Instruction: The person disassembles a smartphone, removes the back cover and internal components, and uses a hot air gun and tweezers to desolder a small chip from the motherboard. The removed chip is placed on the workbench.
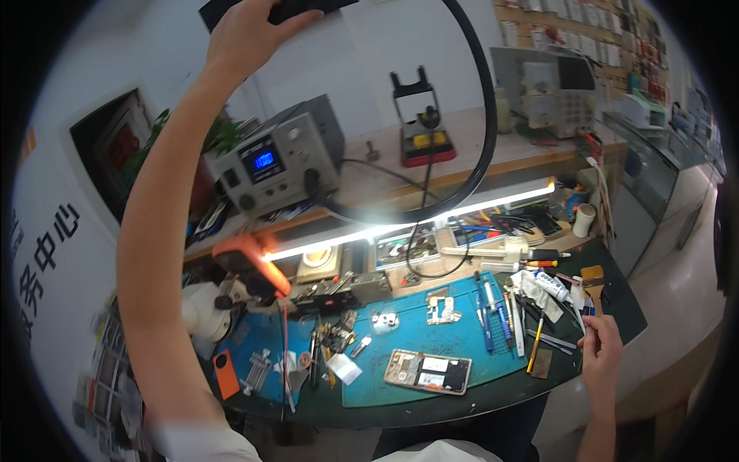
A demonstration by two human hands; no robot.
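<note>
- At the top of the view, we see the left hand raised high, thumb spread out beneath a dark object; the other fingers are hidden, so we cannot tell whether it grips or merely touches.
- Over the near right edge of the bench, we find the right hand narrowed, fingertips drawn together beside a thin pale tool; we cannot tell whether they pinch it.
- On the blue mat, below the middle, lies the disassembled phone, flat with its insides upward; we judge this keeps its parts steady and exposed, close to the body.
- Behind it on the mat, a small circuit board sits apart, perhaps so that nothing rubs against it.
- To its right, we see blue pen-like tools and a yellow stick tool lying lengthwise, likely for easy picking by the right hand.
- Along the shelf edge, the strip light presumably hangs there to light the mat.
- Up on the shelf, the grey station stands clear of the clutter, its display facing us; a thick black hose loops in front, its slack probably giving reach.
</note>
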